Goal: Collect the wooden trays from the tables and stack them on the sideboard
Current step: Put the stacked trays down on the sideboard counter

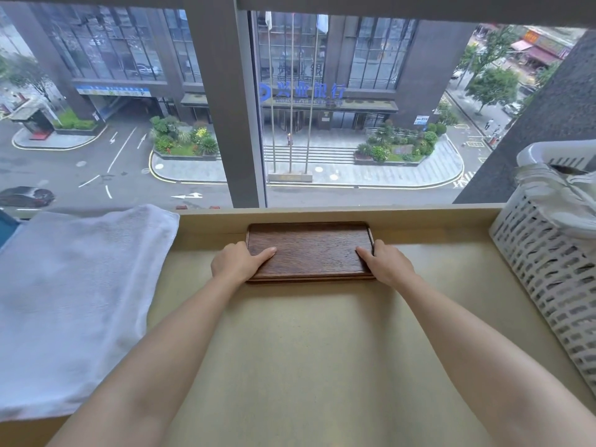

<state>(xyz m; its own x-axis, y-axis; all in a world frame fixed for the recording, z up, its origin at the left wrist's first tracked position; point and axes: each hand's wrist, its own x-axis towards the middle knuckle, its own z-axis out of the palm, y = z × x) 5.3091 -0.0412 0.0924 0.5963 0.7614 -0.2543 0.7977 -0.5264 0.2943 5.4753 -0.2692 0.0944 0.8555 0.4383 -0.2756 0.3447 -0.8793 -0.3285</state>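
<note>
A dark wooden tray (pixel 309 250) lies flat on the beige sideboard top (pixel 290 350), close to the window sill. A second thin edge shows under its front rim, so it seems to rest on another tray. My left hand (pixel 237 262) grips its left end, thumb on the top face. My right hand (pixel 387 262) grips the right end the same way. Both forearms reach straight forward over the surface.
A white towel (pixel 74 301) is spread over the left part of the top. A white perforated plastic basket (pixel 554 262) with pale items inside stands at the right edge. A large window with a grey mullion (pixel 238 124) rises directly behind the tray.
</note>
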